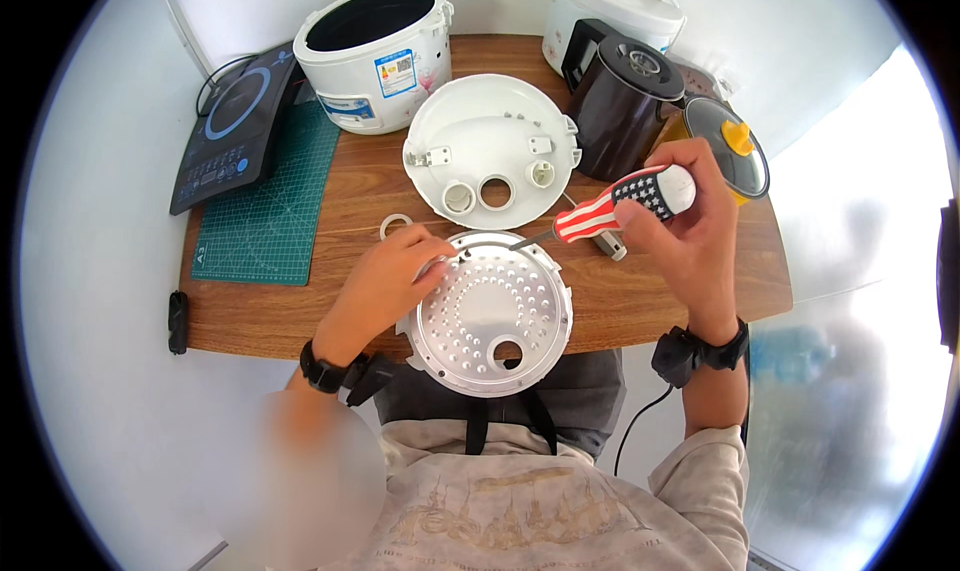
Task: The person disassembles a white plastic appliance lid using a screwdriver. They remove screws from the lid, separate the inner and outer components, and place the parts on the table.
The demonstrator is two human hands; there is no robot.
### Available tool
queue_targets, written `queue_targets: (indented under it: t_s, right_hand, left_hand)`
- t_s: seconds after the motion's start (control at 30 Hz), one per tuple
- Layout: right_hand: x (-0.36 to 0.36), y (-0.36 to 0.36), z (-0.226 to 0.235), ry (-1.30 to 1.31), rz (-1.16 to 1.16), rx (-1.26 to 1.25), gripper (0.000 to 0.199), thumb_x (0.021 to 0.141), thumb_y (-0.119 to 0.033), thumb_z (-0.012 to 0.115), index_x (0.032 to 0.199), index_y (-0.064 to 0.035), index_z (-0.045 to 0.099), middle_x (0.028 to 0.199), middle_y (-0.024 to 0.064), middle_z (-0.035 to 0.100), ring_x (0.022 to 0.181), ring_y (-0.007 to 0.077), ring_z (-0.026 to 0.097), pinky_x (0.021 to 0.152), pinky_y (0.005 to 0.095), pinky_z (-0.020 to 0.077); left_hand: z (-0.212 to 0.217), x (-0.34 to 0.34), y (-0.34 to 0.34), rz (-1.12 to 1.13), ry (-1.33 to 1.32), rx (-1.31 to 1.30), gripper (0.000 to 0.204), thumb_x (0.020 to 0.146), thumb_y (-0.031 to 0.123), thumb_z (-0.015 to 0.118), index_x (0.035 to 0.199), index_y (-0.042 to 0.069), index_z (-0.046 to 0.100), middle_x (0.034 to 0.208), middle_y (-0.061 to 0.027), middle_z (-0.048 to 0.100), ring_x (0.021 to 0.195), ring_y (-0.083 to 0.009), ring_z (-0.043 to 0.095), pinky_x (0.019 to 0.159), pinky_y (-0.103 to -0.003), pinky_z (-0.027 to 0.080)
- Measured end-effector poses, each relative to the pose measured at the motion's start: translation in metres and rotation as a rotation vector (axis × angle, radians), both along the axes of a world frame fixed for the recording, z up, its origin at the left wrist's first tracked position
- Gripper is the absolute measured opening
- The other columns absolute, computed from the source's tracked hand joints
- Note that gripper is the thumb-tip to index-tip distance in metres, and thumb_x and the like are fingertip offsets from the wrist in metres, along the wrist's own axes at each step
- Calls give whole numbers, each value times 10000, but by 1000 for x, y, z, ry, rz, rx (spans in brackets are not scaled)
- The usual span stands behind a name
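A screwdriver (608, 209), its handle patterned with red and white stripes and white stars on dark blue, is gripped in my right hand (698, 241). Its shaft points left, and the tip meets the far rim of a round dimpled metal lid plate (488, 296). My left hand (390, 281) has its fingers bent around the plate's upper left rim; the fingertips are partly hidden. The plate has one round hole near its lower right and overhangs the table's front edge. Just beyond it lies a white plastic lid shell (490, 121), inside up, with several small screws in it.
A white ring (396, 226) lies beside my left hand. Behind are an open white rice cooker body (380, 71), a black induction cooktop (240, 116) on a green cutting mat (265, 211), a dark kettle (622, 106), another white cooker (620, 6) and a glass-lidded yellow pot (725, 146).
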State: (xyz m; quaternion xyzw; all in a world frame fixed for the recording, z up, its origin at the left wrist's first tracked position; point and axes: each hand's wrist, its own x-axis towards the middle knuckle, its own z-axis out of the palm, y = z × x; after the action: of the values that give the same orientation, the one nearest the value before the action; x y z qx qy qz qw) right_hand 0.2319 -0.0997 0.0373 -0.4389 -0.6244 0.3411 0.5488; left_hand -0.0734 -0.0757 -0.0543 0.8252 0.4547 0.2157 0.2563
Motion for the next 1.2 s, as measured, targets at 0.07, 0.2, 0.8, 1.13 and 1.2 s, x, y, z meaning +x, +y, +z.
queue_targets:
  t_s: [0.07,0.2,0.8,1.13,1.2]
  right_hand:
    - [-4,-1,-3,-34,13,2,376,811,-111,847,1057,-36,573,947,26,660,829,54,639,694,217,565]
    - [-29,-8,-1,-149,35,21,407,799,-135,856,1104,-42,603,964,31,672,820,70,663,686,222,569]
    - [-165,-44,35,-407,170,248,314,818,-201,867,979,-34,655,869,67,612,625,173,656,573,274,546]
    - [-163,-12,19,-424,124,278,320,826,-197,861,995,-24,650,884,83,626,630,184,667,573,276,549]
    - [-163,-6,21,-418,123,248,319,825,-195,860,991,-24,649,879,84,625,643,190,668,578,280,552]
  left_hand:
    - [2,-13,-13,114,-76,-77,156,936,110,685,1075,40,703,903,-75,636,775,-208,611,706,-331,511]
    - [1,-44,-48,365,-132,-296,251,925,176,746,1094,10,664,863,-70,653,708,-143,587,650,-288,492]
    - [11,-104,-93,264,-196,-125,323,855,188,798,1106,14,693,945,-105,683,775,-212,657,713,-334,537]
    - [-5,-96,-35,156,-192,-115,318,847,172,809,1122,36,728,898,-118,671,772,-221,653,717,-336,537]
    - [-10,-96,-22,128,-191,-117,331,844,190,808,1131,38,740,907,-125,678,800,-236,665,736,-353,540]
